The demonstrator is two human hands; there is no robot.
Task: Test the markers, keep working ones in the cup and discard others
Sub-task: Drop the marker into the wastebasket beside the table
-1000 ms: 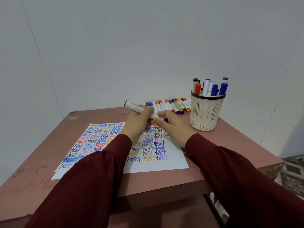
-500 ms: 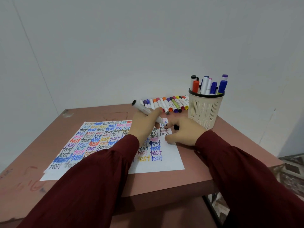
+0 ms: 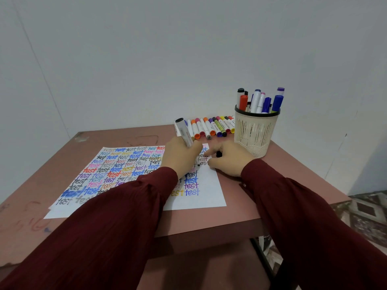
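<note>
Cap (image 3: 218, 153) is off now. A second ago both hands were tugging at the marker (image 3: 184, 132), and now the left hand (image 3: 180, 158) has its tip down on the paper (image 3: 201, 199), so I'd say the test scribble is starting. Left fingers are curled tight round the barrel. Right hand (image 3: 228, 160) rests at 3 o'clock, fingers pinching the black cap. Cup (image 3: 254, 132) sits at 1 o'clock on the table (image 3: 125, 137).

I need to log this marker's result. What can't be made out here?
Head view:
- marker lower barrel: wrapped by the left hand.
- cap: mostly covered by right hand fingers.
- paper writing: partly under the left sleeve.
- cup contents: lower halves behind its wall.
- marker row labels: too small to read.
</note>
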